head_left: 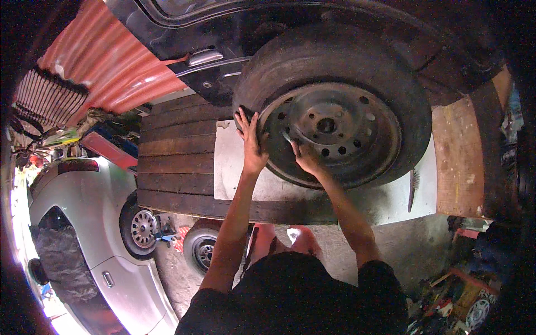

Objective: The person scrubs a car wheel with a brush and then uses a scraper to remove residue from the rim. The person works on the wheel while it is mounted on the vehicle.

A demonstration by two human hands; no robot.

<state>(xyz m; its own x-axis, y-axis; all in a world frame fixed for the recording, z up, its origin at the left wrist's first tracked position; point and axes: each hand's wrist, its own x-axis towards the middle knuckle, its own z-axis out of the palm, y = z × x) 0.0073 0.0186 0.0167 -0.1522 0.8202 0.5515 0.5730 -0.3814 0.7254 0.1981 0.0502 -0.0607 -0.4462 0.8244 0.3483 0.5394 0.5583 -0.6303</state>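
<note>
A car wheel point(385, 134), a black tyre on a dusty steel rim with a ring of round holes, rests on a white board point(229, 167) atop a wooden bench. My left hand point(250, 144) lies against the tyre's left sidewall, fingers spread. Over the lower left of the rim, my right hand point(304, 156) is closed, with a small pale thing at its fingertips that is too blurred to name. On the board right of the wheel lies a dark, narrow brush point(413, 191) with bristles.
Behind the wheel stands a dark car panel point(223, 33) with a door handle. Wooden planks point(173, 153) extend left. A silver car point(106, 223) is at the left, and another wheel point(202, 245) is on the floor. Assorted parts point(458, 301) are piled lower right.
</note>
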